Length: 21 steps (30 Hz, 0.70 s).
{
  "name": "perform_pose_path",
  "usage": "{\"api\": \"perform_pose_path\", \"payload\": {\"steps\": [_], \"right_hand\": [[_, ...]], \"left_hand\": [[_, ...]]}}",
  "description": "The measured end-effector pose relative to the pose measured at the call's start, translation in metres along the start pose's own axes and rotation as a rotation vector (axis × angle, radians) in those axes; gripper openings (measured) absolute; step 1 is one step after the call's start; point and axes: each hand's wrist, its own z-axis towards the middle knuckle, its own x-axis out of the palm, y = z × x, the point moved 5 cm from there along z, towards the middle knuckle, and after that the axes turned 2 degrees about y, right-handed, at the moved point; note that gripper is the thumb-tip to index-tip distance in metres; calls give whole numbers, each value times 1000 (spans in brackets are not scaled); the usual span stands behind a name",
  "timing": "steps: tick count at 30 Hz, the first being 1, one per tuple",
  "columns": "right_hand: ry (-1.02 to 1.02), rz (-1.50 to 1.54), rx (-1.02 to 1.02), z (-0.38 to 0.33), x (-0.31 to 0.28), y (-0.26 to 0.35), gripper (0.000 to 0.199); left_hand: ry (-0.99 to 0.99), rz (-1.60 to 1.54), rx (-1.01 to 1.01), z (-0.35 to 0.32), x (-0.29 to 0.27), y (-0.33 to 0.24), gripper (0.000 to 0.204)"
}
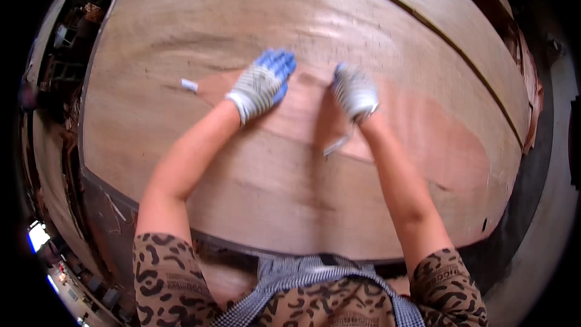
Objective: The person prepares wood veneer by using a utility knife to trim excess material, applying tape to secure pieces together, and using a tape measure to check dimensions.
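A broad, pale wood veneer sheet (260,194) lies before me, with a long reddish veneer piece (445,139) across its middle. My left hand (261,83), in a striped glove with blue-coated fingers, presses flat on the reddish piece near its left end, fingers stretched out. To its right my right hand (355,92), gloved alike, is closed and slightly blurred by motion. A thin silvery tool (338,144) sticks out from the heel of that hand towards me; its kind is not clear. The fingers hide its other end.
A small white scrap (189,85) lies by the reddish piece's left tip. A dark gap (423,18) runs diagonally between the sheet and another strip of wood at the upper right. Stacked sheets and clutter (66,72) stand along the left.
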Motion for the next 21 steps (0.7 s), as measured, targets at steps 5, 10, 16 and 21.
{"api": "perform_pose_path", "payload": {"steps": [5,10,16,21], "right_hand": [[711,1160,11,-115,-50,40,11],[506,1498,679,-189,4,-8,13],[346,1271,611,-198,52,-19,17],[125,411,326,-219,8,-119,17]], "left_hand": [[85,91,-368,-15,-11,0,49],[-209,-114,-415,-48,-1,-89,54],[97,-245,150,-50,21,-184,47],[262,-27,5,-28,12,-198,41]]}}
